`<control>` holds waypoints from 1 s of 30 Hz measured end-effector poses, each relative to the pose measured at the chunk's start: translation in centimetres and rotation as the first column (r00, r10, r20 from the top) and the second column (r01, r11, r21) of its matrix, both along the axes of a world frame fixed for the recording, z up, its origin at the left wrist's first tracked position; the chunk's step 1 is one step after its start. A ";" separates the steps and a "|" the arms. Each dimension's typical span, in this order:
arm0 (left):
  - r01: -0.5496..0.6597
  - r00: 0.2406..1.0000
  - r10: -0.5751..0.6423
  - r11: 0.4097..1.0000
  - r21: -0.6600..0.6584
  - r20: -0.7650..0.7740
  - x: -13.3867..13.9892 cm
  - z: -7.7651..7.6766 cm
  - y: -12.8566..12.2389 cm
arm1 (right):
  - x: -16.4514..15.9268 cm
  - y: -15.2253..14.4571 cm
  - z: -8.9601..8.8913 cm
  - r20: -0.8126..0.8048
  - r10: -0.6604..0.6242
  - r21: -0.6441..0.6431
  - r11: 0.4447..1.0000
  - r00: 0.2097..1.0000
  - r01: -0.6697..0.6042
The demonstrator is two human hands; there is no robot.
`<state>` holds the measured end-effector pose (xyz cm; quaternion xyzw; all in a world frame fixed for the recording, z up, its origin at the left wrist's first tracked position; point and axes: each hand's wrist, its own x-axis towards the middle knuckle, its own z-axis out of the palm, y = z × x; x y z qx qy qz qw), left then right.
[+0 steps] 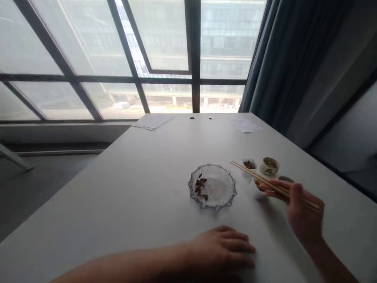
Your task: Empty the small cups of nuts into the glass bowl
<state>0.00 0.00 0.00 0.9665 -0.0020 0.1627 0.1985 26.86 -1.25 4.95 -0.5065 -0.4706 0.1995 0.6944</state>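
Observation:
My right hand (304, 210) is closed round a pair of wooden chopsticks (262, 179), whose tips point left above the small cups. My left hand (225, 247) lies flat on the table in front of the glass dish, fingers stretched out and holding nothing. The clear scalloped glass dish (219, 190) has several small dark brown pieces (200, 186) on its left side. Beside the chopsticks stands a small white cup with dark bits (249, 164). Another small white cup (259, 193) sits below the chopsticks, partly hidden by them and my right fingers.
A round container with a tan rim (269, 167) stands behind my right hand, near a dark round lid-like thing (285, 179). Papers (154, 121) lie at the white table's (141, 177) far left and more sheets (246, 125) at the far right. Windows and a dark curtain (282, 63) stand beyond.

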 end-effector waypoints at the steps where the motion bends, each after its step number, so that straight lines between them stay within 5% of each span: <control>1: 0.003 1.000 -0.003 1.000 -0.001 -0.005 0.0 0.0 0.0 | -0.9 -0.1 -0.4 0.011 0.069 -0.026 0.997 0.998 -0.069; 7: 0.019 0.999 -0.021 0.999 -0.037 -0.042 0.1 0.2 0.2 | -4.6 -0.1 -1.8 0.084 0.397 -0.118 0.915 0.914 -0.386; 11: 0.018 0.997 -0.022 0.998 -0.062 -0.067 0.1 0.3 0.3 | -5.3 0.7 -2.2 0.066 0.455 -0.123 0.887 0.888 -0.446; 25: 0.022 0.998 -0.026 0.998 -0.063 -0.064 0.2 0.1 0.3 | -6.0 1.0 -2.7 -0.051 0.309 -0.128 0.941 0.950 -0.313; 30: 0.016 0.997 -0.020 0.998 -0.060 -0.071 0.2 0.3 0.3 | -3.9 0.8 -1.3 -0.047 0.137 -0.070 0.988 0.990 -0.140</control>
